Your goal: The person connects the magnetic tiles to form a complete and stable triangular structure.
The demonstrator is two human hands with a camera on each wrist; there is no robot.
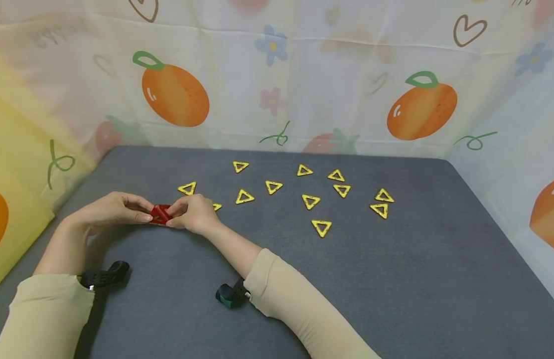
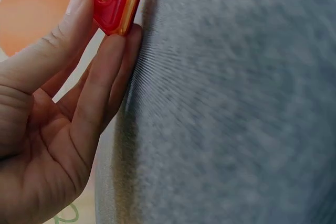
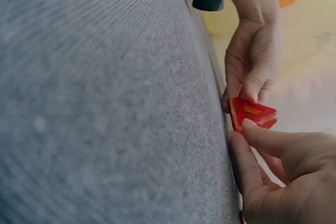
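Note:
At the left of the table, both hands hold a small red structure of triangular tiles (image 1: 160, 213) with yellow-orange edges. In the right wrist view the red tiles (image 3: 254, 113) stand at an angle to one another, peaked like part of a pyramid. My left hand (image 1: 108, 210) grips its left side, thumb over a red frame (image 2: 116, 11) and fingertips at its lower corner. From the other side my right hand (image 1: 194, 214) pinches it between thumb and fingers. Just beyond the hands lies a yellow triangular tile (image 1: 187, 188); another yellow tile (image 1: 217, 206) is partly hidden behind the right hand.
Several more yellow triangular frames lie scattered over the grey table (image 1: 393, 289), among them a near one (image 1: 321, 228) and a pair at the right, including a tile (image 1: 379, 211). A fruit-printed curtain (image 1: 331, 99) hangs behind the table. Dark wrist cameras sit under both forearms.

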